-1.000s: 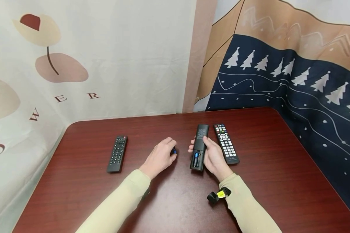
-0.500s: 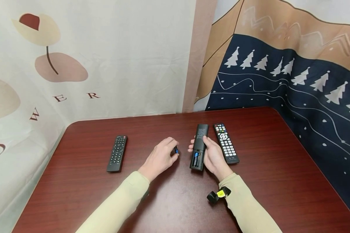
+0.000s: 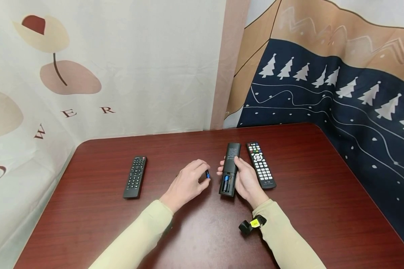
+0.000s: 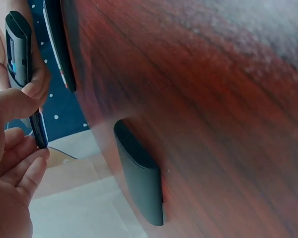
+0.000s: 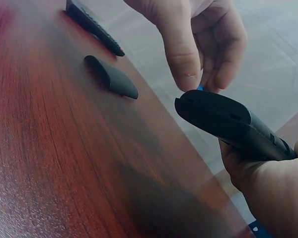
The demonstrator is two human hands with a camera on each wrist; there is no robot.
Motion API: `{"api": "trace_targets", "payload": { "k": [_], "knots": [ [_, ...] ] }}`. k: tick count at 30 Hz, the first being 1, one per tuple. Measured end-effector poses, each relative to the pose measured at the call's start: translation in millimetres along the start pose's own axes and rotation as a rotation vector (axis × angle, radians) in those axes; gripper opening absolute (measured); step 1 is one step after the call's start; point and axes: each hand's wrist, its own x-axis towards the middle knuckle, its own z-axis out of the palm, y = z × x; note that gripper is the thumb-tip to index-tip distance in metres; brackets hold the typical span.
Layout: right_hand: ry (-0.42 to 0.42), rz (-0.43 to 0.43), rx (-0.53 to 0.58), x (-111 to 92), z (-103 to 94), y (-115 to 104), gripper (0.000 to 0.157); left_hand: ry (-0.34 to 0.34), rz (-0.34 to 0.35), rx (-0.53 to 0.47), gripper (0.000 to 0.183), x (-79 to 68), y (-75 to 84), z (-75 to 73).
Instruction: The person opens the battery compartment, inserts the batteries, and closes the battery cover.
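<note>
My left hand [image 3: 188, 181] pinches a small blue-and-black battery [image 3: 207, 174] between thumb and fingers, above the table and left of the other hand. In my right hand [image 3: 247, 181] is a black remote control [image 3: 233, 153], back side up, with its battery compartment uncovered at the near end. Blue shows inside that compartment, where at least one battery [image 3: 226, 183] lies. The left wrist view shows the held battery [image 4: 38, 130] end-on near the remote, apart from it. A black battery cover [image 4: 139, 183] rests on the table; in the head view my left hand mostly hides it.
A second black remote [image 3: 135, 177] lies buttons up at the left of the reddish-brown table [image 3: 97, 224]. Another remote with white buttons [image 3: 260, 166] lies just right of my right hand. Printed cloth [image 3: 155, 67] hangs behind the table edge.
My left hand has shifted slightly right with the battery, closer to the held remote, and more of the battery now shows. The right hand and its remote stay put.
</note>
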Motion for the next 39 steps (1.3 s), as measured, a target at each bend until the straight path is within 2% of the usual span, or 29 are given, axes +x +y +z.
{"api": "trace_targets", "payload": {
  "k": [11, 21, 32, 39],
  "knots": [
    [-0.015, -0.006, -0.009, -1, -0.7, 0, 0.055, 0.043, 0.089, -0.010, 0.025, 2.1, 7.1, 1.1],
    [-0.018, -0.003, -0.025, 0, -1.0, 0, 0.054, 0.021, 0.122, -0.039, 0.021, 3.6, 13.9, -0.2],
    [-0.020, 0.005, -0.025, 0, -0.9, -1, 0.055, 0.027, 0.190, -0.073, 0.037, 3.3, 19.2, 3.0],
    [-0.020, 0.005, -0.015, 0, -0.8, -1, 0.054, 0.017, 0.222, -0.081, 0.031, 5.3, 22.2, 4.3]
  ]
}}
